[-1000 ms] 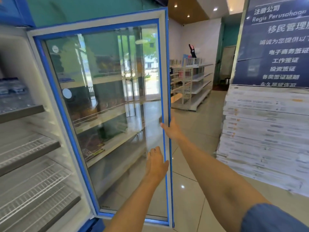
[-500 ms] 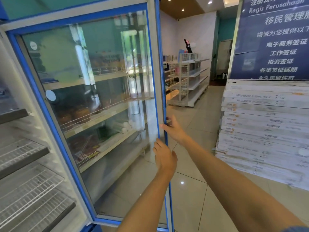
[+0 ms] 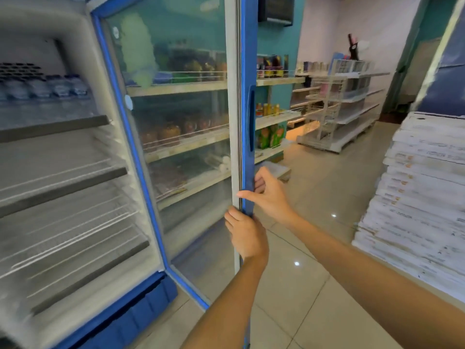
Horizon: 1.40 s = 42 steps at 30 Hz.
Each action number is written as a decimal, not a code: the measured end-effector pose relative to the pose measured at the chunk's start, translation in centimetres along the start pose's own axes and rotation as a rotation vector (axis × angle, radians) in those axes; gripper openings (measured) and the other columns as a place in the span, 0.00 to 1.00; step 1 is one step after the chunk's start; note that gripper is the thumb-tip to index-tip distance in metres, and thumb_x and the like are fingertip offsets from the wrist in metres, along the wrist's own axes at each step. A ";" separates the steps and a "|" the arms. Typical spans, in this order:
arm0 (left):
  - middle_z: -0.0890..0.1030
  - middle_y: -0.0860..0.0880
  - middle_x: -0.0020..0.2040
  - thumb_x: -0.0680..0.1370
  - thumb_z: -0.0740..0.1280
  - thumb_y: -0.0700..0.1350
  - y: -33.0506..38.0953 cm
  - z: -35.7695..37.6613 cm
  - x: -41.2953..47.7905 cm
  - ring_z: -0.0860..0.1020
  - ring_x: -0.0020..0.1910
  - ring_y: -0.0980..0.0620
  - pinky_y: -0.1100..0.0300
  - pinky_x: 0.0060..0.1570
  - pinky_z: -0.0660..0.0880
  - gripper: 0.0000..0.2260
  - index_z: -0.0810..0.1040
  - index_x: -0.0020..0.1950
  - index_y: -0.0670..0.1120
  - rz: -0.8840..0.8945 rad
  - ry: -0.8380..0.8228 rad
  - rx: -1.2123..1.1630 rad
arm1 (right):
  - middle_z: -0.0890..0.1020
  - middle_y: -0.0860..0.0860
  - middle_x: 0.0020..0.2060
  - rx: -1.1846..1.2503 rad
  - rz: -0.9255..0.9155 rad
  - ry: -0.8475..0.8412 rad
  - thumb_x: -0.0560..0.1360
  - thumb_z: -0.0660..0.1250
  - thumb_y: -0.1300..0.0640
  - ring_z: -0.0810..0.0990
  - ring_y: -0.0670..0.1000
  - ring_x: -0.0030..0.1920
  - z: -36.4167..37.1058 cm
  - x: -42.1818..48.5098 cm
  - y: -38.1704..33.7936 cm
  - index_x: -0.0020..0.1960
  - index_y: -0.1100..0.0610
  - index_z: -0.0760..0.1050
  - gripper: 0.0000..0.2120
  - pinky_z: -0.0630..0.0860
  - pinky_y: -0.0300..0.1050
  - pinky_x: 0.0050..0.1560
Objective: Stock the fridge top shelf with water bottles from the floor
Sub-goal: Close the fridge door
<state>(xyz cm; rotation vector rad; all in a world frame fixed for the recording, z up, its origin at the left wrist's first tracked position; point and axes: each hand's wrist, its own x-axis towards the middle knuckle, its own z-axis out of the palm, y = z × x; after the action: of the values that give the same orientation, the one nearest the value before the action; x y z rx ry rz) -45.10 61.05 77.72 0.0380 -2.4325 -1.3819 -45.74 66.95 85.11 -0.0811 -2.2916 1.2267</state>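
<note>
The blue-framed glass fridge door (image 3: 176, 147) stands open, edge-on to me. My right hand (image 3: 266, 195) grips its free edge, thumb on the inner seal and fingers curled round the outer blue side. Just below, my left hand (image 3: 245, 234) holds the same edge, fingers wrapped over it. Inside the fridge, several water bottles (image 3: 45, 86) stand in a row on the top shelf (image 3: 55, 125) at the far left. The wire shelves under it hold nothing. No bottles on the floor are in view.
A tall stack of flat white cartons (image 3: 415, 197) stands on the right. White store shelving (image 3: 344, 109) runs along the back, and stocked shelves (image 3: 274, 122) show behind the door. Tiled floor (image 3: 314, 285) lies between the door and the cartons.
The door has swung wider, now edge-on to me. Both hands stayed on its edge; my right hand's fingers have curled round it. The view shifted left, bringing the top shelf's bottles back into view.
</note>
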 end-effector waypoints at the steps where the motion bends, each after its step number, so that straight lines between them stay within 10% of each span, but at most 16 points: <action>1: 0.72 0.42 0.57 0.75 0.69 0.44 -0.8 -0.8 -0.3 0.74 0.57 0.44 0.50 0.43 0.78 0.21 0.66 0.64 0.39 0.005 -0.008 -0.012 | 0.78 0.47 0.38 -0.008 -0.036 -0.021 0.65 0.79 0.53 0.77 0.46 0.38 0.2 -0.7 -0.4 0.41 0.50 0.68 0.19 0.76 0.39 0.39; 5: 0.70 0.45 0.64 0.78 0.65 0.45 -3.5 -4.5 -1.6 0.71 0.64 0.46 0.49 0.50 0.76 0.27 0.59 0.73 0.41 0.048 0.040 -0.023 | 0.81 0.49 0.44 -0.126 -0.318 -0.035 0.69 0.75 0.60 0.79 0.48 0.45 0.9 -3.2 -1.0 0.47 0.56 0.75 0.11 0.79 0.50 0.48; 11: 0.67 0.50 0.68 0.77 0.66 0.46 -6.1 -10.2 -3.0 0.67 0.67 0.53 0.56 0.56 0.73 0.32 0.54 0.76 0.46 0.023 0.151 -0.052 | 0.71 0.57 0.70 -0.713 -1.250 -0.028 0.77 0.66 0.55 0.64 0.56 0.73 1.2 -2.7 -5.1 0.68 0.57 0.74 0.20 0.62 0.57 0.73; 17: 0.66 0.51 0.68 0.74 0.69 0.45 -9.5 -16.1 -2.3 0.68 0.67 0.52 0.53 0.56 0.77 0.34 0.54 0.75 0.50 -0.014 0.256 -0.089 | 0.63 0.53 0.75 -0.919 -1.528 0.046 0.79 0.63 0.49 0.61 0.54 0.75 6.9 -3.0 -10.2 0.75 0.52 0.64 0.25 0.60 0.59 0.73; 24: 0.67 0.58 0.66 0.77 0.66 0.45 -12.9 -26.6 1.0 0.67 0.62 0.63 0.71 0.57 0.66 0.29 0.57 0.74 0.49 0.104 0.246 -0.193 | 0.60 0.57 0.76 -0.468 -1.134 0.274 0.78 0.64 0.46 0.56 0.55 0.76 18.0 -5.9 -20.7 0.76 0.59 0.56 0.33 0.57 0.62 0.74; 29: 0.74 0.50 0.61 0.77 0.65 0.43 -17.9 -34.1 4.7 0.74 0.58 0.53 0.59 0.56 0.74 0.20 0.64 0.67 0.44 0.112 0.096 -0.207 | 0.45 0.57 0.78 0.155 -0.631 0.172 0.79 0.64 0.51 0.46 0.41 0.77 28.2 -9.2 -26.3 0.77 0.63 0.42 0.40 0.56 0.36 0.75; 32: 0.74 0.49 0.51 0.77 0.64 0.39 -20.8 -37.7 7.4 0.73 0.48 0.53 0.67 0.46 0.73 0.12 0.66 0.57 0.45 0.064 0.020 -0.244 | 0.50 0.55 0.78 0.243 -0.547 0.149 0.79 0.62 0.49 0.52 0.50 0.78 33.2 -10.3 -28.9 0.78 0.56 0.41 0.38 0.58 0.48 0.76; 37: 0.72 0.36 0.51 0.71 0.65 0.46 -25.5 -43.2 12.1 0.70 0.42 0.53 0.42 0.49 0.73 0.15 0.66 0.54 0.43 0.040 -0.030 -0.301 | 0.65 0.56 0.70 0.255 -0.456 0.216 0.73 0.72 0.54 0.62 0.51 0.71 39.5 -10.2 -33.3 0.76 0.60 0.57 0.38 0.58 0.37 0.71; 42: 0.74 0.52 0.44 0.76 0.65 0.35 -29.8 -48.1 17.2 0.74 0.38 0.62 0.70 0.38 0.70 0.12 0.64 0.48 0.48 0.071 -0.078 -0.328 | 0.64 0.53 0.70 0.315 -0.292 0.244 0.68 0.76 0.49 0.62 0.48 0.70 47.0 -8.4 -36.3 0.76 0.57 0.59 0.43 0.57 0.34 0.69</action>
<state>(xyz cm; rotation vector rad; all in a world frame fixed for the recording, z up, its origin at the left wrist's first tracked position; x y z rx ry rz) -50.82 2.22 80.09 -0.1833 -2.2108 -1.7587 -54.25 7.74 89.27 0.2004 -1.8058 1.3229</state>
